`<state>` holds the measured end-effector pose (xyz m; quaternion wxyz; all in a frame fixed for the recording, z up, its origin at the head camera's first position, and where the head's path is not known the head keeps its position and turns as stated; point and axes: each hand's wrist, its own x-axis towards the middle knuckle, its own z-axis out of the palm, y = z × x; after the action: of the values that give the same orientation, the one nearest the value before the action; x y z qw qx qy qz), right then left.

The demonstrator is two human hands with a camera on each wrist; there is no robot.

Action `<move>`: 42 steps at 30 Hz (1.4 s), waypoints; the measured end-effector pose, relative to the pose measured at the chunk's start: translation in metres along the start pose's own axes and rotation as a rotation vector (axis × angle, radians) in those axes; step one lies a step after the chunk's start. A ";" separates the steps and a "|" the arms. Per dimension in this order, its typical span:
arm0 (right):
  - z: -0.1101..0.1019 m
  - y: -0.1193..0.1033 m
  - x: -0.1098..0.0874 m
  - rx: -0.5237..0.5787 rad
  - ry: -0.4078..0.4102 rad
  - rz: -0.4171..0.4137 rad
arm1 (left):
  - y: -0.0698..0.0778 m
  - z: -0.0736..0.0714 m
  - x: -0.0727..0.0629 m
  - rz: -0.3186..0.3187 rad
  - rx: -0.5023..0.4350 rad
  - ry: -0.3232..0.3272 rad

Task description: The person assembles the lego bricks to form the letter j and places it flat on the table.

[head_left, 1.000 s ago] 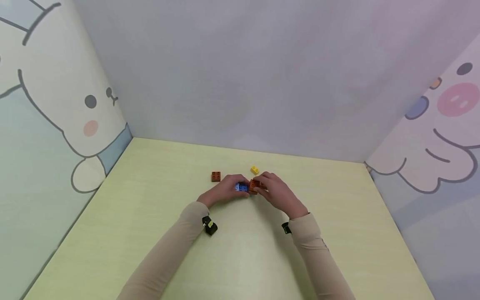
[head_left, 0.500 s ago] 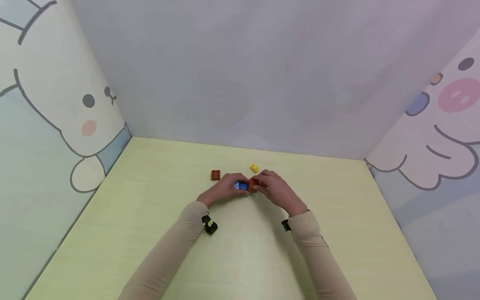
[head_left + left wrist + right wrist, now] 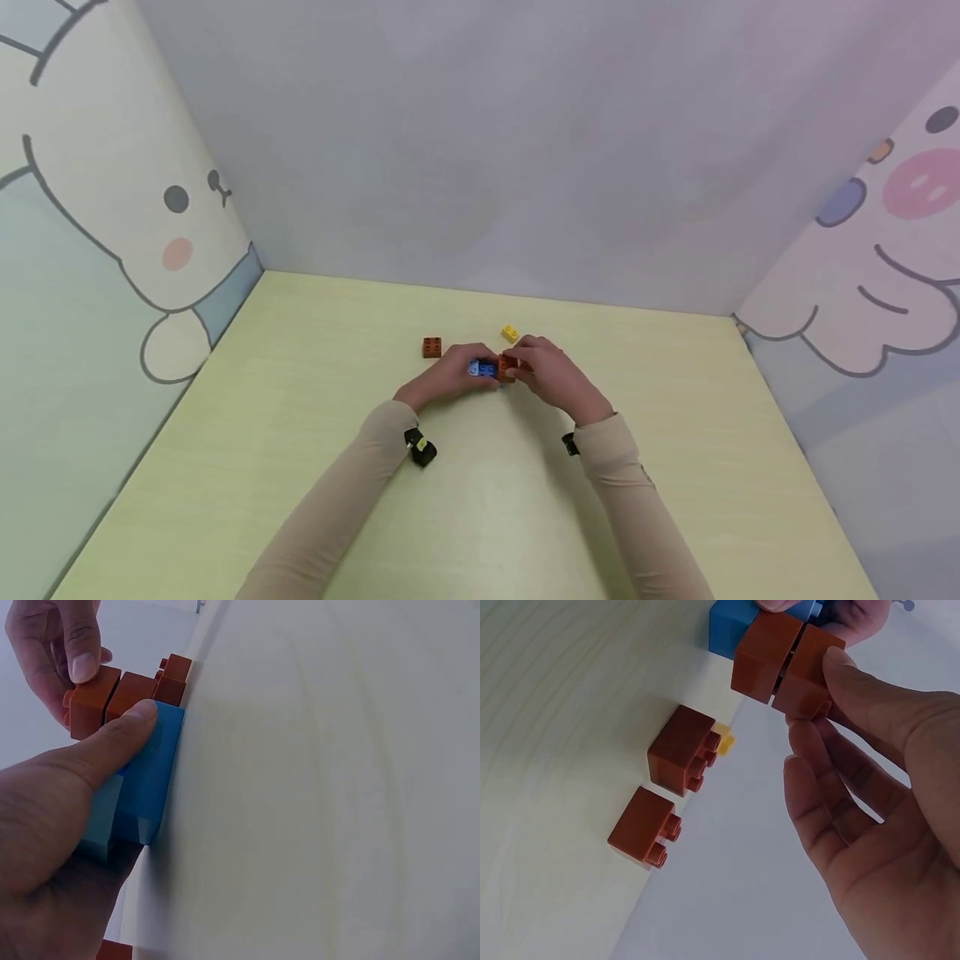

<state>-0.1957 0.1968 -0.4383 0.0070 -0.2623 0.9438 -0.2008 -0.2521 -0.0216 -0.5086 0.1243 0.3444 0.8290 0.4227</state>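
Assembly looks partial: the left hand (image 3: 447, 372) grips the blue block (image 3: 487, 371); at its three o'clock, the right hand (image 3: 555, 375) pinches an upper brick (image 3: 806, 671) against a lower brick (image 3: 761, 660), perhaps not fully seated. Left loose: yellow brick (image 3: 510, 333) at one o'clock, brown brick (image 3: 432, 347) at ten.

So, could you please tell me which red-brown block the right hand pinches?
The upper block, with the thumb on it; the lower one sits beneath, and the rest are on the table.

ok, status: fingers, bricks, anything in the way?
Left fingers grip blue brick. Right fingers pinch outer brown brick, slightly gapped from inner brown brick. Yellow brick lies just beyond, not between them.
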 end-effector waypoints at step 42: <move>0.006 0.015 0.133 0.206 -0.294 -0.166 | 0.000 0.002 -0.006 0.020 0.010 0.010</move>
<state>-0.3169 0.1400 -0.4369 0.1551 -0.3635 0.8823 -0.2555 -0.2467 -0.0248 -0.5108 0.1141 0.3511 0.8284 0.4213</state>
